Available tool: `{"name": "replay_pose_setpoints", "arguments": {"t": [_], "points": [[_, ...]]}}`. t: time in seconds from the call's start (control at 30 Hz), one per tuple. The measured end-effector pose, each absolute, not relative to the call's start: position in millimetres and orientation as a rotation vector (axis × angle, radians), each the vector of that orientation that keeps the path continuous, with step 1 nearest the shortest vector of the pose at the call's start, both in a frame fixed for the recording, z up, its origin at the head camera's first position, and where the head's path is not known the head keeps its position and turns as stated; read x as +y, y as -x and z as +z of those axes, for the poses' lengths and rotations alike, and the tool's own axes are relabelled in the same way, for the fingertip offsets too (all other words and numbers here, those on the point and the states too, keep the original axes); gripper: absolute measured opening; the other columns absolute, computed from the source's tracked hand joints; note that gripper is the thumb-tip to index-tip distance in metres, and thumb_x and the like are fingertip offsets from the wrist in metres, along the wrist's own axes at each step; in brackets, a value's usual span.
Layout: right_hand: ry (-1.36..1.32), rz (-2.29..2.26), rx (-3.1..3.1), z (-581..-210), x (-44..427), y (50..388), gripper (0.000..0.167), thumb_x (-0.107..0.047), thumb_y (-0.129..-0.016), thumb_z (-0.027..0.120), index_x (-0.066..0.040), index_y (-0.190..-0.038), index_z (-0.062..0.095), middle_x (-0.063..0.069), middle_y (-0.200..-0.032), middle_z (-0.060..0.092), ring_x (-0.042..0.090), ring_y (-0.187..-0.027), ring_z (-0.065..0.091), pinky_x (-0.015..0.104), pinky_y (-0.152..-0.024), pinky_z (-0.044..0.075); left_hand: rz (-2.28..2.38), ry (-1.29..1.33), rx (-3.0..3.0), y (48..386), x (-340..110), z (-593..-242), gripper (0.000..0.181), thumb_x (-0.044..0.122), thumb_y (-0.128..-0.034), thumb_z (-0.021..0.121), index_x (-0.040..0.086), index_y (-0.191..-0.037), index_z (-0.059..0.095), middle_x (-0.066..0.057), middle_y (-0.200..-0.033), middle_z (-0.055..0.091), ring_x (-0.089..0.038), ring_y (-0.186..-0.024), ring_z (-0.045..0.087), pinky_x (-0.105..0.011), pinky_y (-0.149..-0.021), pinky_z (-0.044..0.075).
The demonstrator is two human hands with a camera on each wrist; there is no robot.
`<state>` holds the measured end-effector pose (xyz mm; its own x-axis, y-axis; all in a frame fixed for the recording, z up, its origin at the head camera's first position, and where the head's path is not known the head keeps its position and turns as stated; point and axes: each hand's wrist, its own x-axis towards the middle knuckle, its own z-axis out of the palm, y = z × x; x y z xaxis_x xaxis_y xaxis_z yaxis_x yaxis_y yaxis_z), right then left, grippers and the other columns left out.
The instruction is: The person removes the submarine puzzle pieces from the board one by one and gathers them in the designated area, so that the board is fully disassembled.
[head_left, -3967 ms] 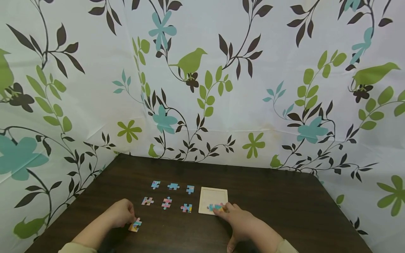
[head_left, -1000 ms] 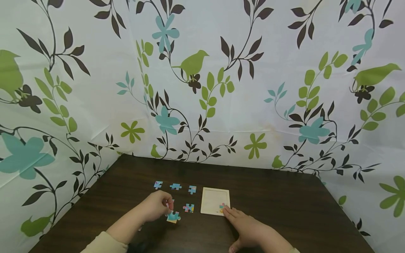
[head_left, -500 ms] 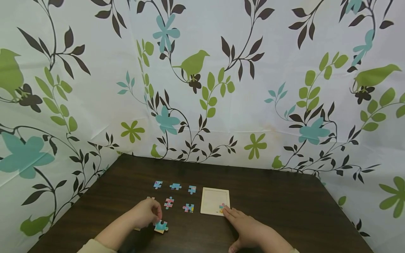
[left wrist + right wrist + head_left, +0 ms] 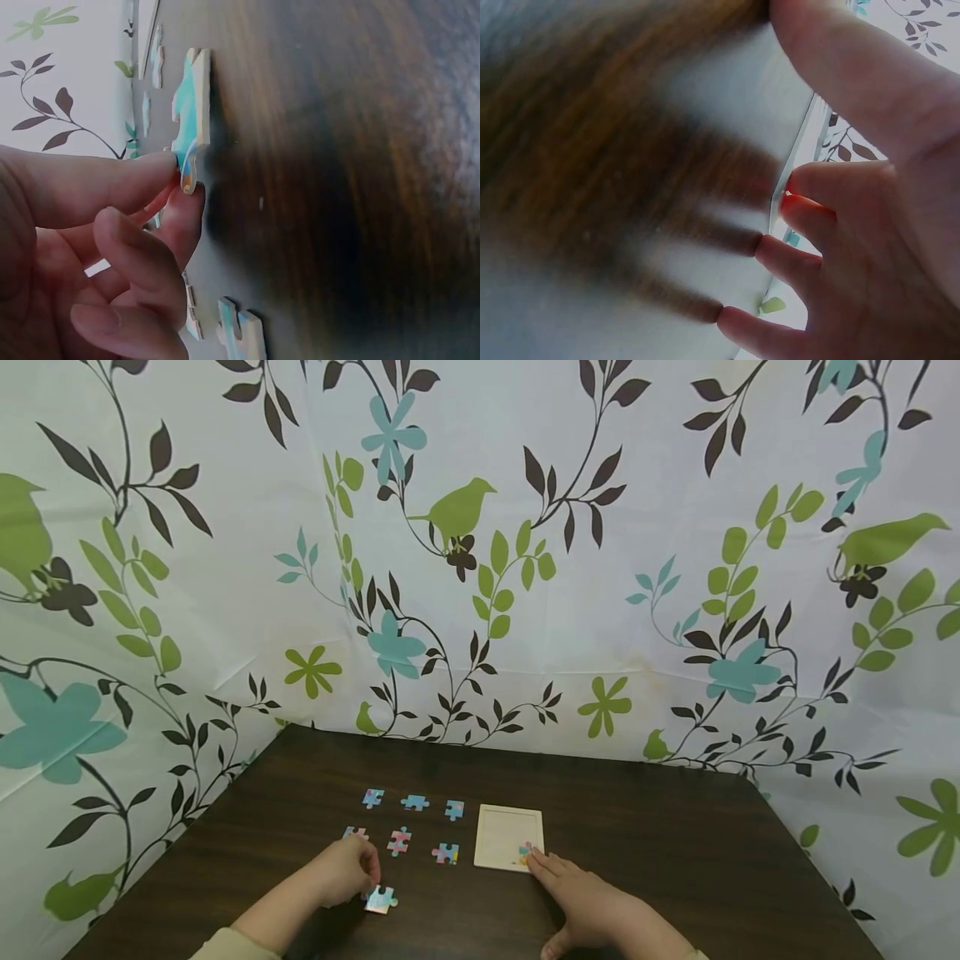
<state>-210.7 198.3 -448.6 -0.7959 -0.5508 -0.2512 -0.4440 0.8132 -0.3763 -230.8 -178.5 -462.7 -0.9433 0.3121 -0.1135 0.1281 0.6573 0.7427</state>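
Observation:
Between thumb and fingertip, my left hand [image 4: 341, 872] pinches a blue jigsaw piece [image 4: 381, 900] near the front of the table. The left wrist view shows that piece [image 4: 191, 105] edge-on, tilted, with its wooden side visible. My right hand [image 4: 585, 897] rests at the lower right corner of a square wooden puzzle tray [image 4: 498, 831], its fingers extended onto the corner. One multicoloured jigsaw piece [image 4: 523, 853] lies in that corner, partly hidden by the fingertips. In the right wrist view the fingers [image 4: 787, 262] touch the tray's edge.
Left of the tray, loose jigsaw pieces lie in two rows, including a blue piece [image 4: 415, 802] and a pink piece [image 4: 400, 841]. Another piece [image 4: 244, 334] lies below my left hand in its wrist view. A patterned cloth [image 4: 480, 568] hangs behind the dark table [image 4: 637, 827].
My left hand has carried the blue piece left and nearer me, lowering it over the last second. A blue piece seen in the tray four seconds ago is gone from there. My right hand stays.

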Motion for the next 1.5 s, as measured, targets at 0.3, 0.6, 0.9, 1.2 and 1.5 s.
{"name": "replay_pose_setpoints", "arguments": {"t": [0.3,0.6,0.9,1.2,1.5], "points": [[0.745,-0.432,2.651,-452,198,211,0.116,-0.049,-0.061,0.087,-0.009,-0.154,0.03,0.012,-0.159,0.026,0.042,-0.141,0.029,0.069,-0.097,0.033,1.118,-0.346,2.667,230,-176,-458,0.02,-0.009,-0.0763,0.069,0.006,-0.071,0.059,-0.003,-0.065,0.054,-0.017,-0.056,0.048,-0.031,-0.05,0.039],[0.759,-0.421,2.666,-453,199,211,0.118,-0.051,-0.061,0.086,-0.008,-0.154,0.03,0.013,-0.159,0.026,0.042,-0.14,0.029,0.071,-0.096,0.033,1.124,-0.482,2.69,239,-153,-448,0.019,-0.007,-0.0745,0.069,0.009,-0.071,0.06,-0.002,-0.069,0.057,-0.017,-0.057,0.049,-0.033,-0.051,0.039],[0.772,-0.419,2.676,-453,200,210,0.117,-0.051,-0.06,0.087,-0.007,-0.154,0.031,0.013,-0.159,0.027,0.042,-0.139,0.03,0.071,-0.094,0.034,1.029,-0.598,2.742,254,-86,-419,0.014,0.001,-0.0807,0.074,0.009,-0.077,0.063,0.003,-0.073,0.058,-0.015,-0.06,0.053,-0.034,-0.054,0.044],[0.781,-0.47,2.649,-452,202,212,0.115,-0.048,-0.062,0.087,-0.008,-0.154,0.031,0.013,-0.158,0.028,0.043,-0.139,0.03,0.072,-0.094,0.033,0.832,-0.559,2.785,272,-12,-426,0.02,0.008,-0.0754,0.081,0.012,-0.09,0.068,-0.004,-0.091,0.064,-0.018,-0.067,0.054,-0.035,-0.057,0.045],[0.81,-0.472,2.65,-452,203,212,0.113,-0.049,-0.064,0.086,-0.01,-0.154,0.032,0.013,-0.159,0.027,0.042,-0.139,0.03,0.073,-0.093,0.034,0.77,-0.559,2.8,278,22,-447,0.032,0.007,-0.0712,0.082,0.013,-0.099,0.067,0.001,-0.079,0.061,-0.017,-0.066,0.05,-0.034,-0.06,0.044]]}}
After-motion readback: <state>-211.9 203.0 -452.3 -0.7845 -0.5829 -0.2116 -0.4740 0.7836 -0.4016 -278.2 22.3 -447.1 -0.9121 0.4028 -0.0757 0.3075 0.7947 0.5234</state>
